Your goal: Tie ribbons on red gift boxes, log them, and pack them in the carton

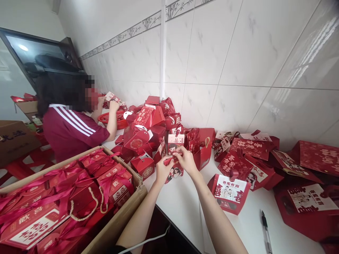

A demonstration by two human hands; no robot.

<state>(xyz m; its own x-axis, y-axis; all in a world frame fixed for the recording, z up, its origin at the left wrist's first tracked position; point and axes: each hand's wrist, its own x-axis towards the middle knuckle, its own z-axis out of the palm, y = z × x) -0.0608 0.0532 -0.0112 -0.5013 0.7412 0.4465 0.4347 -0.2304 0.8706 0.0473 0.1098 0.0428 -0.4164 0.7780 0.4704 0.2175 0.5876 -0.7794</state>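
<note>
A small red gift box (176, 173) with a cartoon couple printed on it is between my two hands at the table's near side. My left hand (163, 170) pinches its upper left edge with closed fingers. At the top of the box, the fingers of my right hand (185, 160) are closed on its edge; the exact fold they grip is partly hidden. Just behind stands a card box with a cream top panel (176, 139). Left of my hands sits a red box with a gold pattern (143, 165).
A carton (139, 190) full of ribboned red boxes stands at left. Red gift boxes (148, 118) are heaped against the wall, and more boxes (235, 160) lie at right near a pen (265, 229). A co-worker (76, 130) handles a card by a red basket (120, 121).
</note>
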